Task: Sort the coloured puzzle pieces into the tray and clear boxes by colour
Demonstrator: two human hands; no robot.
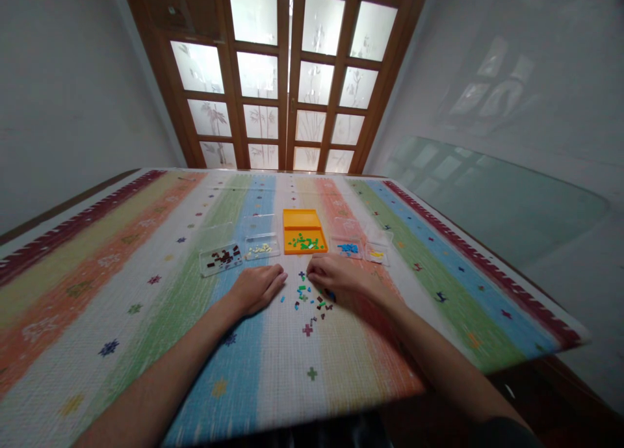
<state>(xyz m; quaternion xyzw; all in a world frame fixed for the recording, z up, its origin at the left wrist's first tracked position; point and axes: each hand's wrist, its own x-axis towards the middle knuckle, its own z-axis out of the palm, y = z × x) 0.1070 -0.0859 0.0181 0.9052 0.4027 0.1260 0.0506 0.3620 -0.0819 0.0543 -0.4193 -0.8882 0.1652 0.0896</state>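
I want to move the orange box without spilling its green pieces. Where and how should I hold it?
Probably by both side walls of the near half of the orange box, from the near side. That half holds the green pieces; the far half looks like an opened lid and might swing if gripped alone.

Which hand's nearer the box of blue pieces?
Right: the right hand is just in front of the box of blue pieces; the left hand is farther off, in front of the box of pale pieces.
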